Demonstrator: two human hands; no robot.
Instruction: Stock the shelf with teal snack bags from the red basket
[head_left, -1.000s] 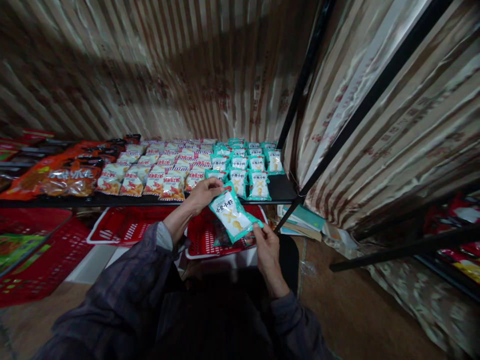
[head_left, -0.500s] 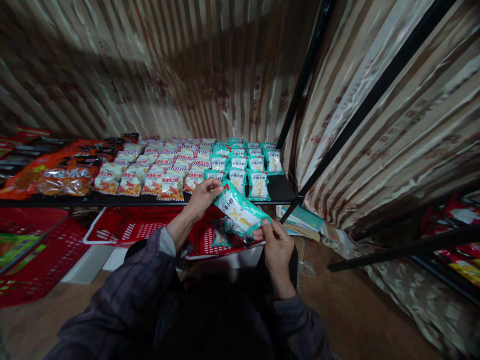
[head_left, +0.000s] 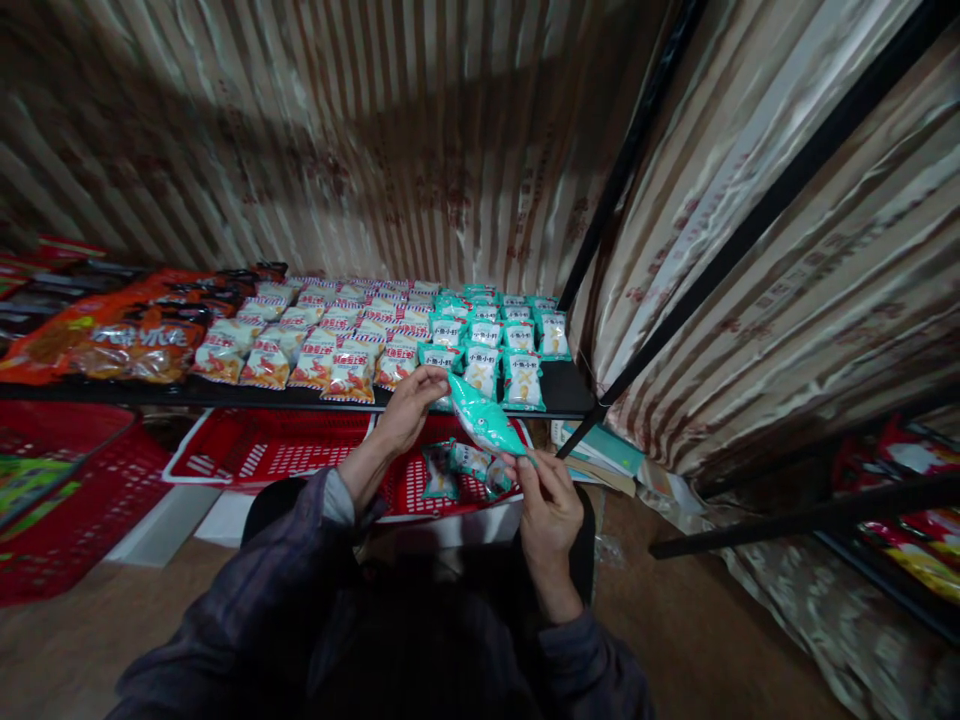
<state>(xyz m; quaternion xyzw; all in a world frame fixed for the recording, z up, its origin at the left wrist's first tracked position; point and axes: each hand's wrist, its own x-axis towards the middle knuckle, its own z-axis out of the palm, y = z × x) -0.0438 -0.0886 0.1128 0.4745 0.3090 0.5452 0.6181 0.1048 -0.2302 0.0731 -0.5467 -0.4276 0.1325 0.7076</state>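
Note:
A teal snack bag (head_left: 484, 418) is stretched between my two hands, its plain teal side with a fish-like eye turned up. My left hand (head_left: 411, 408) pinches its upper left end. The lower right end sits between the thumb and fingers of my right hand (head_left: 550, 500). Just behind it on the black shelf (head_left: 566, 388) stand rows of teal-and-white snack bags (head_left: 523, 380). Below the held bag, several similar packets (head_left: 441, 470) lie in a red basket (head_left: 405, 487).
White-and-orange snack bags (head_left: 352, 367) and large orange bags (head_left: 142, 340) fill the shelf leftward. Another red basket (head_left: 112, 500) stands at the left. Black rack posts (head_left: 634, 150) rise before striped curtains (head_left: 450, 130). Books (head_left: 600, 450) lie under the shelf's right end.
The held bag has rolled between my hands: its white printed front has turned away and the teal side now shows. Both hands still grip its ends.

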